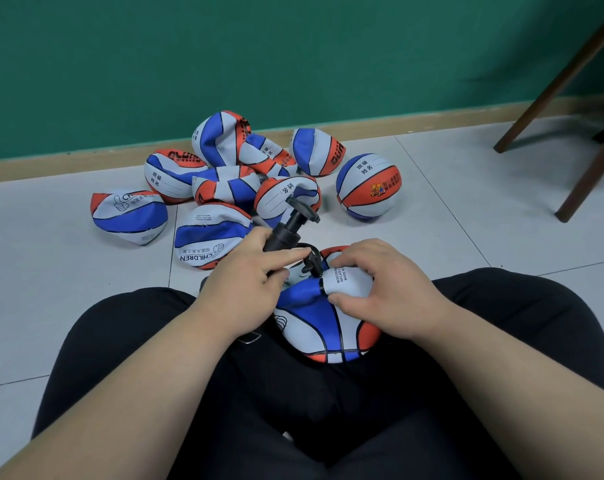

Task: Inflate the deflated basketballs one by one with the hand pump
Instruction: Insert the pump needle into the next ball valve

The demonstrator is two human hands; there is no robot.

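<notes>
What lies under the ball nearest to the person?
The ball lies between the legs in black trousers. Its underside, and whatever is beneath it, is covered.

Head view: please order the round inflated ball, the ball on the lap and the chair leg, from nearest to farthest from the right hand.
1. Ball on the lap: under the right hand, which grips it.
2. Round inflated ball: on the floor ahead.
3. Chair leg: far right.
</notes>
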